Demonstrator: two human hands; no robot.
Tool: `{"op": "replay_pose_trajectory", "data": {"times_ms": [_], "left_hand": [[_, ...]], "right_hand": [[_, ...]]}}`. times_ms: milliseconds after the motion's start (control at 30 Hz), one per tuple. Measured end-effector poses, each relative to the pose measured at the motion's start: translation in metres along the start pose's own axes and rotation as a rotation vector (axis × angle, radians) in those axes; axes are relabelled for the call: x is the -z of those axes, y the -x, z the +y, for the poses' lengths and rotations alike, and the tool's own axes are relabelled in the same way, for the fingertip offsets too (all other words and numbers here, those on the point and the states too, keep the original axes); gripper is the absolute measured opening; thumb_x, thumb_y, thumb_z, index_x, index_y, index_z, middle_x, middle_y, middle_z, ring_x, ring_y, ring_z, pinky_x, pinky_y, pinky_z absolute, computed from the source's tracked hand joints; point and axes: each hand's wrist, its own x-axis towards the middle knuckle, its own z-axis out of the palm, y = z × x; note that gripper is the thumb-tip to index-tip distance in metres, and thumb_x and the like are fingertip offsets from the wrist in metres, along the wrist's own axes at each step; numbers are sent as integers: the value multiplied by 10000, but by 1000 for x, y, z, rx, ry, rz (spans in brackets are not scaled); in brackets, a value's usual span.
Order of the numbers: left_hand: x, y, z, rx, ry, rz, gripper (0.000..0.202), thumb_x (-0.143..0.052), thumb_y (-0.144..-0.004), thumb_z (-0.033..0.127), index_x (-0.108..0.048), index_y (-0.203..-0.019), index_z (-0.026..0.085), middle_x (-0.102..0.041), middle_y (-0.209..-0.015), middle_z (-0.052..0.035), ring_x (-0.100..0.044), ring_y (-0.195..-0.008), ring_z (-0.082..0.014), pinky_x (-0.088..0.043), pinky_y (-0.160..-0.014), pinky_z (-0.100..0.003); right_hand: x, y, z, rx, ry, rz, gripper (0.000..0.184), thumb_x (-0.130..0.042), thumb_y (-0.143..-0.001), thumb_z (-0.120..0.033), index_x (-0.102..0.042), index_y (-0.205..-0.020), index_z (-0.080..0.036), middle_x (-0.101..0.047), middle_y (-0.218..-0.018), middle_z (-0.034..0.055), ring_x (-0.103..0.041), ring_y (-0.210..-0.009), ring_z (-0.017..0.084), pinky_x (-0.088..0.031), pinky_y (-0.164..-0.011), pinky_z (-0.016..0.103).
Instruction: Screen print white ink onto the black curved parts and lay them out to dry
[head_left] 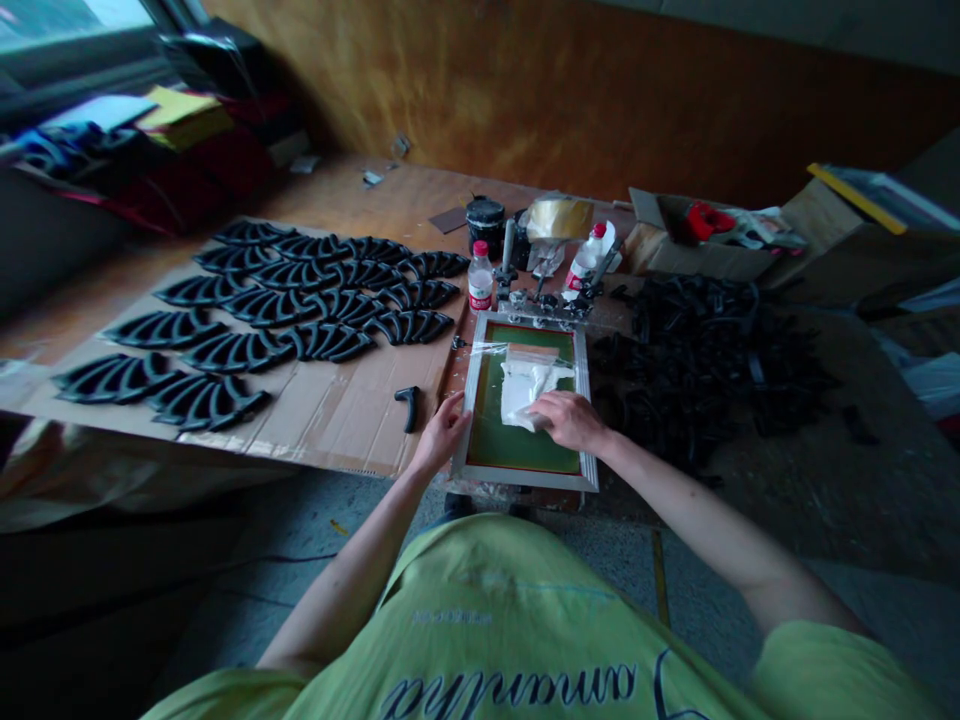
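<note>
A screen printing frame (592, 470) with a green mesh lies flat in front of me. My left hand (444, 432) is at its left edge, fingers curled against the rim. My right hand (571, 420) is closed on the lower right corner of a white cloth (523, 388) lying on the mesh; whether it is fabric or paper is hard to tell. Just beyond the cloth, a wooden-edged squeegee (534, 353) rests on the screen. A single curved black plastic handle piece (409, 408) sits on the cardboard left of my left hand.
Rows of black handle pieces (255, 305) cover the cardboard (330, 410) at left. A dark heap of similar pieces (712, 360) lies at right. Behind the frame stand two red-capped bottles (481, 277), a black tub (485, 222) and a tape roll (559, 218). An open carton (697, 255) is farther back.
</note>
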Motion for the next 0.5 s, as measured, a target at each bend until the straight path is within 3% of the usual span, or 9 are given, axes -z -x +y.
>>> {"op": "replay_pose_trajectory", "data": {"times_ms": [67,167,233,367,433,500], "left_hand": [[4,2,10,20,41,-24,702,-612,-813,530,-504,-1422,197,-647,-735,-5,-566,-599,-145,-427,-558,-245],[15,5,31,40,154,-83,753,-652,-788,543,-480,-1440,209,-633,-717,7,-534,-553,-124,-387,-503,-219],[22,6,49,31,230,-93,692,-652,-790,562,-554,-1368,195,-603,-684,12,-507,-526,-112,-355,-470,-207],[29,1,98,-93,390,-10,566,-500,-869,652,-693,-1089,168,-621,-726,-27,-539,-559,-117,-412,-493,-224],[28,-8,126,-222,458,48,557,-447,-900,656,-685,-1070,182,-664,-835,-52,-599,-643,-129,-467,-544,-233],[26,-21,154,-337,498,67,539,-434,-914,646,-656,-1115,198,-682,-921,-64,-648,-746,-144,-508,-597,-237]], "right_hand": [[10,-21,6,-107,-45,70,144,-684,-835,-215,-697,-975,-242,-717,-950,25,-649,-872,208,-492,-763,316],[33,-59,24,-261,-78,229,428,-763,-782,-262,-649,-1194,-280,-706,-1078,31,-653,-914,223,-515,-780,345],[54,-72,45,-314,-91,326,565,-777,-768,-281,-593,-1302,-290,-694,-1096,38,-646,-916,226,-518,-809,367],[91,-47,98,-529,-136,556,441,-598,-905,-382,-568,-1305,-198,-687,-976,60,-613,-806,185,-500,-789,354],[89,-22,113,-669,-140,600,353,-490,-954,-389,-620,-1164,-138,-683,-913,83,-593,-772,172,-484,-770,341],[65,0,108,-722,-153,542,300,-516,-935,-410,-656,-945,-145,-673,-819,76,-584,-744,173,-479,-748,331]]}}
